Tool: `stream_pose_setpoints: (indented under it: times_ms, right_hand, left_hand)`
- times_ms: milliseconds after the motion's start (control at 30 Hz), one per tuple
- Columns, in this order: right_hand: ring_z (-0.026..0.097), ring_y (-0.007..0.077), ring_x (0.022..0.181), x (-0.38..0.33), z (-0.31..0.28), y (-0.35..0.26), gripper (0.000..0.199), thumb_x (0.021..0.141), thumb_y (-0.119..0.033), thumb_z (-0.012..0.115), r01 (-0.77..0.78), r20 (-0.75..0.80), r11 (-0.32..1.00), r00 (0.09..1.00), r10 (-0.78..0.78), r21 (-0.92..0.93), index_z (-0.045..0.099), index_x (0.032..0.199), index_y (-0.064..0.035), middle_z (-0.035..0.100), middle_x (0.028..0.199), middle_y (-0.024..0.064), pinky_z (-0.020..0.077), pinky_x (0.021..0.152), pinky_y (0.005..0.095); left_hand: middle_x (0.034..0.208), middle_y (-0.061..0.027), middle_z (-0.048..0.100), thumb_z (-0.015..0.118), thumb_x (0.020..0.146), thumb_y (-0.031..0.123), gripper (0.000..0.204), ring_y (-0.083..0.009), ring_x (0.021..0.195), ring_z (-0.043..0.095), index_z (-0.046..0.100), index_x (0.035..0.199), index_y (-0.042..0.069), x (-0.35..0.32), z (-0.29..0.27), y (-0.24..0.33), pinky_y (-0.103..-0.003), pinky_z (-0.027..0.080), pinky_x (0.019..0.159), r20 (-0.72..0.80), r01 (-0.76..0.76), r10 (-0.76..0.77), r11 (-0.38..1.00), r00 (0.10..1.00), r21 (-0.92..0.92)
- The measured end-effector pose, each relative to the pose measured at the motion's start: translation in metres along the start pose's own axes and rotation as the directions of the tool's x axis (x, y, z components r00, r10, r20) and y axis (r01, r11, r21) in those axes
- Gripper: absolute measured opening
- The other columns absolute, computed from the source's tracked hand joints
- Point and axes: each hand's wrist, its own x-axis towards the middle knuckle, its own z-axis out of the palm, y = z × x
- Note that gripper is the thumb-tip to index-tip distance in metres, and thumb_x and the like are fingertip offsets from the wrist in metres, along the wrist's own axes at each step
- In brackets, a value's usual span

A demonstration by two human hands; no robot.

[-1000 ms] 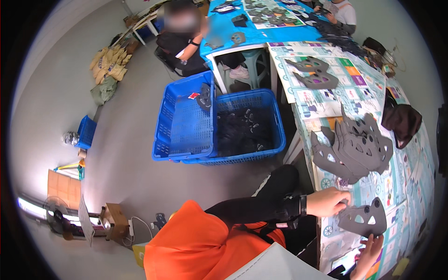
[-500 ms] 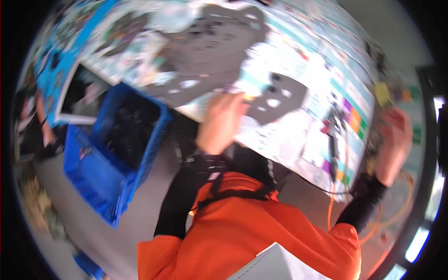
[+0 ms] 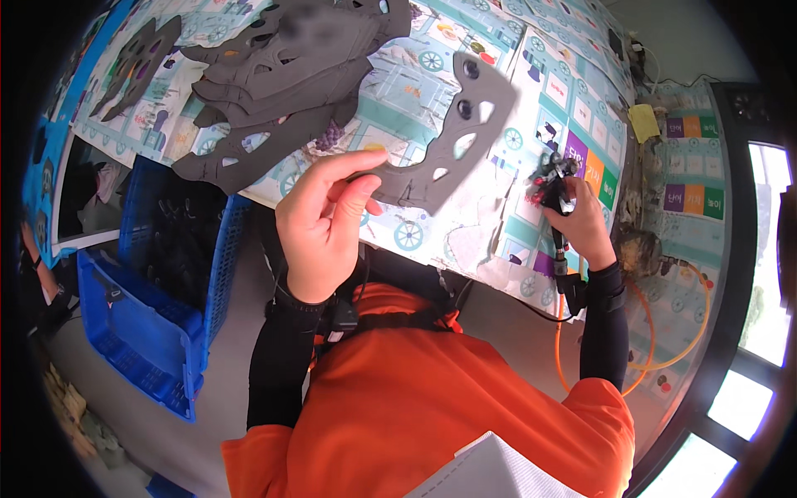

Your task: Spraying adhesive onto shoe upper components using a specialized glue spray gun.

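My left hand (image 3: 325, 222) pinches the near end of a flat dark grey cut-out piece with several holes (image 3: 448, 137), holding it over the table's colourful patterned mat (image 3: 573, 91). My right hand (image 3: 585, 224) grips a small black and red tool (image 3: 552, 184) whose cable runs down along my forearm. The tool's tip sits to the right of the grey piece, apart from it. A stack of similar grey pieces (image 3: 286, 75) lies on the table beyond my left hand.
Blue plastic crates (image 3: 137, 332) holding dark parts stand on the floor left of my knees. An orange hose (image 3: 643, 349) loops by the table's right end. More grey pieces (image 3: 133, 62) lie at the far left. A yellow note (image 3: 643, 122) rests near the right edge.
The view has swung from the room and crates down onto the table. My left hand now holds the grey piece closer in, and my right hand with the tool has come nearer to it.
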Motion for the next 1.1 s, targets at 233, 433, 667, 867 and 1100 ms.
stream_pose_setpoints:
  times_ms: [233,433,667,867,1100]
  right_hand:
    - [0.057,0.0115,0.073,-0.004,-0.027,-0.027,0.030,0.073,0.003,0.054,-0.299,-0.118,0.718,0.876,0.468,0.629,0.063,0.102,-0.0004,0.061,0.086,-0.0012,0.0449,0.065,0.0252]
    - [0.058,0.0209,0.074,-0.018,-0.060,-0.103,0.052,0.064,-0.002,0.039,-0.322,0.185,0.518,0.936,0.299,0.793,0.054,0.113,0.0051,0.062,0.094,0.0173,0.0453,0.050,0.0259]
    - [0.066,0.0235,0.091,-0.003,-0.024,-0.153,0.045,0.072,0.011,0.046,-0.596,0.655,0.427,0.755,0.011,0.680,0.057,0.115,0.0090,0.067,0.093,0.0130,0.0554,0.057,0.0267]
    - [0.067,0.0173,0.092,0.001,-0.015,-0.172,0.034,0.083,0.005,0.055,-0.661,0.689,0.384,0.720,0.082,0.645,0.056,0.117,0.0065,0.065,0.092,0.0091,0.0564,0.054,0.0252]
    - [0.054,0.0085,0.053,0.001,-0.011,-0.176,0.030,0.082,0.003,0.058,-0.710,0.732,0.468,0.658,0.175,0.526,0.059,0.112,0.0001,0.064,0.083,0.0035,0.0388,0.042,0.0214]
  left_hand:
    - [0.098,-0.0098,0.069,0.062,0.096,0.002,0.018,-0.0114,0.070,0.067,0.063,0.112,-0.003,0.007,0.015,-0.022,-0.023,0.056,0.062,-0.008,0.312,-0.315,0.944,0.949,-0.109]
    - [0.084,-0.0054,0.067,0.073,0.081,0.005,0.021,-0.0267,0.079,0.057,0.069,0.101,0.007,0.011,-0.001,-0.044,-0.038,0.043,0.074,0.218,-0.262,0.157,0.722,0.963,0.640]
    - [0.088,-0.0012,0.064,0.073,0.081,0.009,0.017,-0.0228,0.083,0.055,0.068,0.097,0.010,0.012,-0.009,-0.051,-0.037,0.038,0.077,0.269,-0.305,0.152,0.615,0.951,0.727]
    - [0.090,-0.0007,0.065,0.072,0.080,0.006,0.019,-0.0229,0.082,0.055,0.066,0.098,0.011,0.014,-0.014,-0.053,-0.037,0.038,0.077,0.269,-0.269,0.110,0.686,0.957,0.676]
    - [0.085,-0.0005,0.060,0.071,0.081,0.008,0.021,-0.0217,0.083,0.053,0.063,0.100,0.012,0.014,-0.015,-0.059,-0.037,0.037,0.077,0.264,-0.284,0.136,0.679,0.955,0.677]
